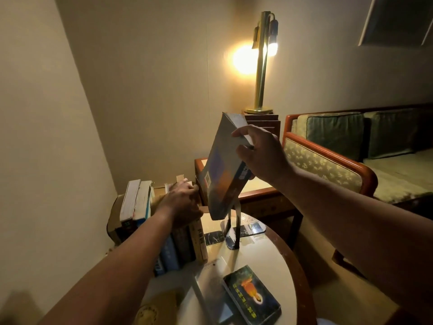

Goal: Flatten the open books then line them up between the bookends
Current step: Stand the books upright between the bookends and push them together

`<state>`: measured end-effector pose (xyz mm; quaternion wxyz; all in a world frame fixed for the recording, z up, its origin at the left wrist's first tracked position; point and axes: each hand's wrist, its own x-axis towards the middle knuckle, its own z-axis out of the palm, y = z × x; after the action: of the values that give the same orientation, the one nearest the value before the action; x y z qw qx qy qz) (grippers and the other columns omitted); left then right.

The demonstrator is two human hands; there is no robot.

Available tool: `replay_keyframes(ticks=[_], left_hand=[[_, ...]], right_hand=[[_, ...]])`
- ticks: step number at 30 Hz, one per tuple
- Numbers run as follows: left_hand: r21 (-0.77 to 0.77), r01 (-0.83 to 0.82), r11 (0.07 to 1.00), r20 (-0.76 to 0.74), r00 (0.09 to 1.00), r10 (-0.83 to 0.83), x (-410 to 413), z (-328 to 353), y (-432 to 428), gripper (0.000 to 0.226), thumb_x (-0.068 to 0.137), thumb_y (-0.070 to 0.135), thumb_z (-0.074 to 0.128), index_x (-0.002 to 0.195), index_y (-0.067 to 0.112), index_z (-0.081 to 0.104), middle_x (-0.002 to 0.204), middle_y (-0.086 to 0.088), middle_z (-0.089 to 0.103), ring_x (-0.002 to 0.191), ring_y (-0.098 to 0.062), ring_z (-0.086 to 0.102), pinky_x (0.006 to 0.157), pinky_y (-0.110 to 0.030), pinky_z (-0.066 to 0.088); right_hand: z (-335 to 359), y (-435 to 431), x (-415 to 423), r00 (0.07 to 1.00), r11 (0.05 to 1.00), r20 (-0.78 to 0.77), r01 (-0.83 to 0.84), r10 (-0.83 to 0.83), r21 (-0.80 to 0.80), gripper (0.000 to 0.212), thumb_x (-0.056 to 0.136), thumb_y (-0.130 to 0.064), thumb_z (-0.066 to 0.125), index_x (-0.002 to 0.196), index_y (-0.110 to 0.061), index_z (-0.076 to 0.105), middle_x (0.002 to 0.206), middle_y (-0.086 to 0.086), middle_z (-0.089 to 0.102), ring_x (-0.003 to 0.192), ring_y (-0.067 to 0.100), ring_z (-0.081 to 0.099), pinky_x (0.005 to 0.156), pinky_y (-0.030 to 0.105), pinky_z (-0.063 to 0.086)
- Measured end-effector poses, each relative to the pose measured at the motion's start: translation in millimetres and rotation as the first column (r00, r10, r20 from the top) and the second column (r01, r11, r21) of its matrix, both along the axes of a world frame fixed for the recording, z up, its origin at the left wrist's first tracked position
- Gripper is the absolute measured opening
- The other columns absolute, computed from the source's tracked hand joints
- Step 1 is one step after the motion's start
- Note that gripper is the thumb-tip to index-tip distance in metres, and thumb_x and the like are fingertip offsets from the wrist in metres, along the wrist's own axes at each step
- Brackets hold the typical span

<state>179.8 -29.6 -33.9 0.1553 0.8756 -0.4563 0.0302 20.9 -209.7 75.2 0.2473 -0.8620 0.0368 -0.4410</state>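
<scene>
Your right grip (260,156) is clamped on the top edge of a grey-blue book (222,170), which hangs tilted in the air above the black bookend (233,233), just right of the upright row of books (187,245). Your left grip (182,200) curls over the tops of that row. A dark book (251,294) lies flat on the round desk (264,256); a lit lamp (262,66) and a sofa (346,160) stand behind.
</scene>
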Motion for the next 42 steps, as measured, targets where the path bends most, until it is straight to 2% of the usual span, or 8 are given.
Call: replay_keyframes(ticks=[4,11,19,24,28,33,36,42], left_hand=[[-0.030,0.018,0.999,-0.012,1.000,-0.019,-2.9,-0.4,2.7,0.040,0.083,0.037,0.074,0.119,0.025,0.063,0.149,-0.004,0.044,0.149,-0.026,0.018,0.116,-0.046,0.025],[-0.026,0.005,1.000,-0.026,1.000,-0.006,4.8,-6.2,-0.6,0.049,0.082,0.042,0.072,0.126,0.023,0.062,0.152,-0.002,0.040,0.149,-0.022,0.015,0.116,-0.047,0.024],[-0.053,0.010,0.999,-0.061,0.998,-0.013,7.1,-7.6,-1.4,0.046,0.076,0.014,0.067,0.121,0.019,0.064,0.146,-0.003,0.048,0.148,-0.022,0.018,0.119,-0.046,0.021],[-0.081,0.003,0.997,-0.059,0.998,-0.007,3.8,-7.8,-0.6,0.049,0.078,0.018,0.070,0.126,0.020,0.059,0.148,-0.004,0.046,0.148,-0.023,0.018,0.117,-0.052,0.028],[-0.110,-0.046,0.993,-0.092,0.995,0.036,1.6,-8.9,-1.6,0.068,0.075,0.036,0.079,0.132,0.028,0.043,0.151,-0.008,0.039,0.143,-0.031,0.028,0.107,-0.054,0.040],[-0.149,-0.009,0.989,-0.096,0.995,-0.005,3.7,-8.8,2.6,0.087,0.070,0.020,0.079,0.143,0.033,0.032,0.143,-0.006,0.042,0.131,-0.027,0.038,0.095,-0.042,0.049],[-0.097,0.012,0.995,-0.053,0.998,-0.017,6.7,-9.9,2.4,0.081,0.070,0.036,0.079,0.139,0.042,0.037,0.149,0.000,0.033,0.135,-0.026,0.033,0.098,-0.050,0.049],[-0.119,0.022,0.993,-0.026,0.999,-0.025,6.8,-12.7,-0.7,0.075,0.071,0.040,0.081,0.136,0.036,0.043,0.158,0.005,0.026,0.143,-0.027,0.026,0.105,-0.055,0.042]], right_hand=[[-38.9,0.7,18.0,0.996,0.997,-0.076,-0.057,0.053,-0.048,0.030,0.088,-0.009,0.066,0.118,-0.012,0.065,0.125,0.012,0.062,0.108,0.015,0.056,0.066,0.003,0.049],[-108.5,7.6,50.5,0.967,0.993,-0.227,-0.111,0.116,0.033,0.028,0.091,-0.012,0.064,0.118,-0.015,0.065,0.120,0.010,0.061,0.104,0.026,0.062,0.075,0.040,0.060],[-138.5,21.5,68.7,0.916,0.983,-0.358,-0.184,0.182,0.031,0.023,0.091,-0.019,0.063,0.115,-0.019,0.065,0.111,0.006,0.055,0.094,0.020,0.056,0.069,0.018,0.048],[-132.3,19.3,71.5,0.887,0.967,-0.396,-0.172,0.236,0.189,0.028,0.098,-0.032,0.056,0.125,-0.026,0.060,0.131,0.004,0.054,0.113,0.022,0.056,0.089,0.037,0.056],[-119.8,21.9,75.7,0.774,0.862,-0.478,-0.166,0.415,0.479,0.066,0.094,-0.065,0.032,0.154,-0.038,0.023,0.163,0.002,0.021,0.146,0.028,0.026,0.115,0.050,0.030],[-126.9,34.4,66.5,0.801,0.588,-0.205,-0.214,0.563,0.780,0.068,0.099,-0.062,0.016,0.157,-0.030,0.008,0.161,-0.001,0.018,0.145,0.020,0.025,0.109,0.022,0.024],[-143.5,37.7,57.7,0.814,0.445,-0.123,-0.177,0.568,0.878,0.079,0.089,-0.078,0.016,0.156,-0.037,0.015,0.164,0.002,0.017,0.149,0.029,0.020,0.117,0.052,0.025],[-190.6,47.0,47.4,0.784,0.274,-0.115,-0.073,0.611,0.959,0.062,0.101,-0.057,0.007,0.147,-0.029,0.038,0.112,-0.006,0.061,0.095,0.008,0.059,0.066,0.025,0.048]])
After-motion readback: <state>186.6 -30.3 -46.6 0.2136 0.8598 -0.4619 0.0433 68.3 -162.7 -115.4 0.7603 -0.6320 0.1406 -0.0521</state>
